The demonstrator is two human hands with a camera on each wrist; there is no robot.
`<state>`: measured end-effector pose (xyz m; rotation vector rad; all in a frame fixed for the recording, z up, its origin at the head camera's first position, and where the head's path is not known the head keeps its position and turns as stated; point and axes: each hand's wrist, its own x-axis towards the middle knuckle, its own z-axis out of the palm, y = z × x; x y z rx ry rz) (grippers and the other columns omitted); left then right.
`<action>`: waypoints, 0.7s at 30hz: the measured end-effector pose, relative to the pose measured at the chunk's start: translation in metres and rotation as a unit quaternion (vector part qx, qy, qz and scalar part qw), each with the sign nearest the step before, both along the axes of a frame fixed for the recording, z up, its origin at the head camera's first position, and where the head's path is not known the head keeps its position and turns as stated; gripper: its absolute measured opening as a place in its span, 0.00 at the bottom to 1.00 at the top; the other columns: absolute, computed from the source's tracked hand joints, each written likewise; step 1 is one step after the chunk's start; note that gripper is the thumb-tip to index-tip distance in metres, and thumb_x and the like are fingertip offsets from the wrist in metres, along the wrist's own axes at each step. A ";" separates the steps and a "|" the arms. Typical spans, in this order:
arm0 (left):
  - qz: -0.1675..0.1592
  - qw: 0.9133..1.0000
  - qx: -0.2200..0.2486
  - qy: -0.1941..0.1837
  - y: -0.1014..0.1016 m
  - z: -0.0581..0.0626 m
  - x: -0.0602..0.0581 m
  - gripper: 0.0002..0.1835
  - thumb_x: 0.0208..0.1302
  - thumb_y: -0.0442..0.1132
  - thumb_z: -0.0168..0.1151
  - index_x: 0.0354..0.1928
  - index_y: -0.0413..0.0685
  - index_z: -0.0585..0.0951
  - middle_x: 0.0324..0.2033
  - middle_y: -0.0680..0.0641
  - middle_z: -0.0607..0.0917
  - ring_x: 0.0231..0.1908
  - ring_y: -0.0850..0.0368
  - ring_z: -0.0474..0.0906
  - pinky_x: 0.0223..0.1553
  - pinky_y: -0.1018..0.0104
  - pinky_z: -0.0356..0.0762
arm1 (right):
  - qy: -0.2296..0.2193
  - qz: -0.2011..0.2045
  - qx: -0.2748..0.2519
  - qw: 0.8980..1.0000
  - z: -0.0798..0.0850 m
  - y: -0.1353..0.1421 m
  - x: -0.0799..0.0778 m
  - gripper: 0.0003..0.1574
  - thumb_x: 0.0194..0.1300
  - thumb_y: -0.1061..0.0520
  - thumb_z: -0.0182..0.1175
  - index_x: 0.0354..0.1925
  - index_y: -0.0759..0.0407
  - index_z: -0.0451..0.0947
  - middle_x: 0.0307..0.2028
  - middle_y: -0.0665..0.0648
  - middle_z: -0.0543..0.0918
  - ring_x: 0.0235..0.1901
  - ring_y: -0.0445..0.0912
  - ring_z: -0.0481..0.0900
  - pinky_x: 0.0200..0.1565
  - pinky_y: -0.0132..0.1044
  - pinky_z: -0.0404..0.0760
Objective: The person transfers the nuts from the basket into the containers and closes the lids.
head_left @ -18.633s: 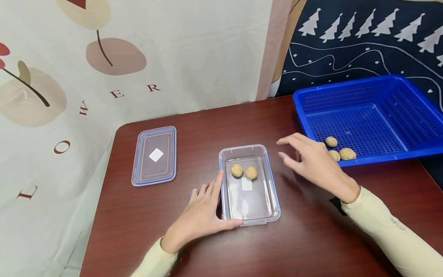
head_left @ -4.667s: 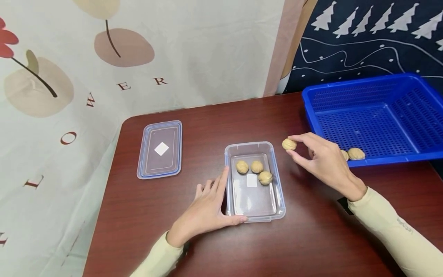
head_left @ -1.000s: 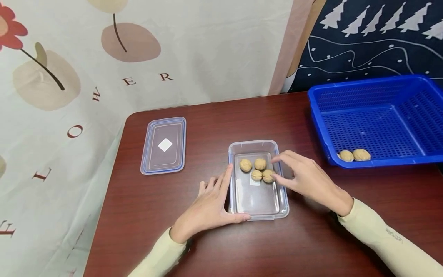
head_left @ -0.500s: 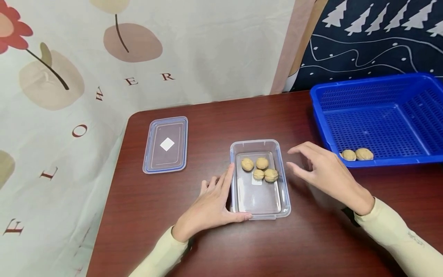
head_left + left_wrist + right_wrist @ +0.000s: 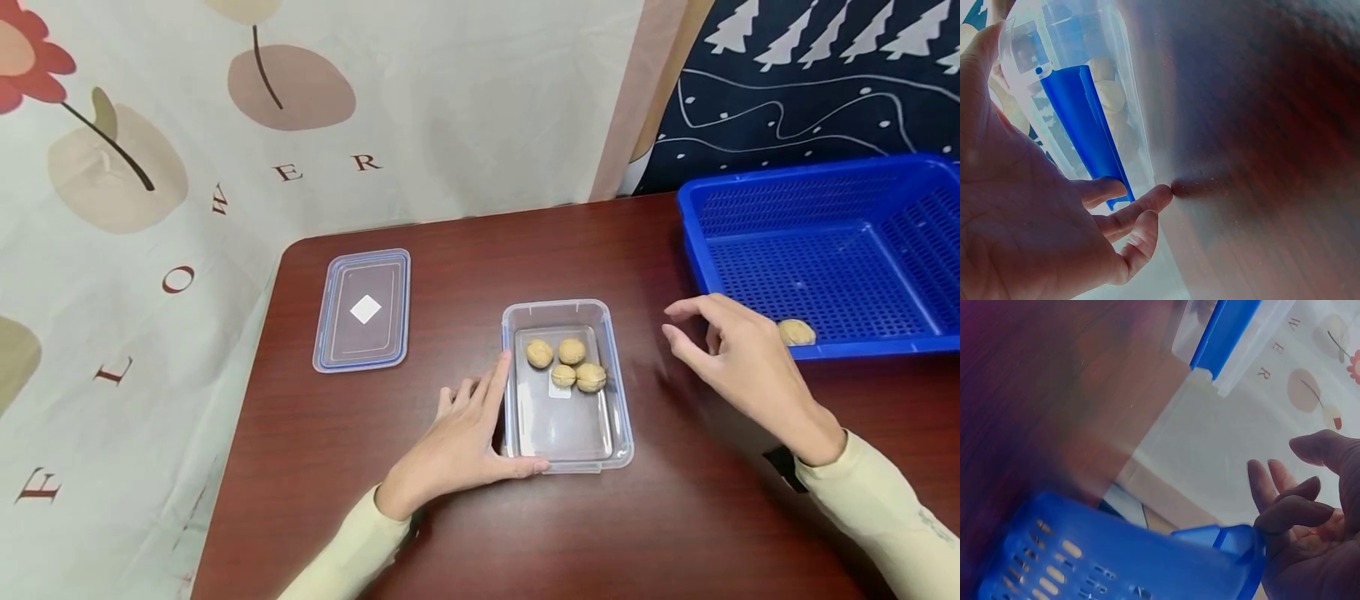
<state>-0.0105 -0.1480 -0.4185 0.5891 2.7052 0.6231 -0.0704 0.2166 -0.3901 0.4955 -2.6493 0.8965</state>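
A clear plastic container (image 5: 558, 437) with blue strips along its sides stands mid-table. Several walnuts (image 5: 591, 377) lie grouped toward its far end. My left hand (image 5: 457, 450) rests against its near left corner, index finger along the left wall and thumb across the front; its fingers are fairly straight. To the right, my right hand (image 5: 750, 367) hovers between container and blue basket, thumb and index finger apart with nothing between them. One walnut (image 5: 797, 332) shows in the basket just beyond that hand, which may hide others. In the right wrist view the basket's wall (image 5: 1135, 556) is close below the fingers.
The blue perforated basket (image 5: 795, 250) sits at the back right. A clear lid (image 5: 345, 346) with a blue seal and white label lies at the left. Printed curtains (image 5: 465, 117) hang along the table's far edge.
Since the older frames, the container's walnuts have increased and the basket's decreased. Over the last second, my right hand has drawn back from the container rightward toward the basket. My left hand stays put.
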 end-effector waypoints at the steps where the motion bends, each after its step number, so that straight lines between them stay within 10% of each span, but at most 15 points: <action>1: 0.000 1.000 0.001 0.000 0.000 0.000 0.000 0.78 0.54 0.83 0.69 0.90 0.51 0.35 0.82 0.44 0.64 0.68 0.41 0.68 0.63 0.36 0.60 | 0.007 -0.003 0.000 1.000 0.001 0.002 0.000 0.17 0.65 0.59 0.79 0.52 0.53 0.89 0.31 0.48 0.78 0.25 0.40 0.66 0.25 0.32 0.61; 21: -0.004 1.000 -0.005 0.004 0.000 0.000 0.000 0.78 0.54 0.83 0.69 0.89 0.54 0.32 0.81 0.43 0.66 0.68 0.41 0.69 0.63 0.37 0.60 | 0.000 -0.064 -0.004 0.998 0.006 0.048 -0.010 0.14 0.71 0.60 0.73 0.53 0.57 0.90 0.27 0.52 0.74 0.24 0.36 0.63 0.25 0.31 0.58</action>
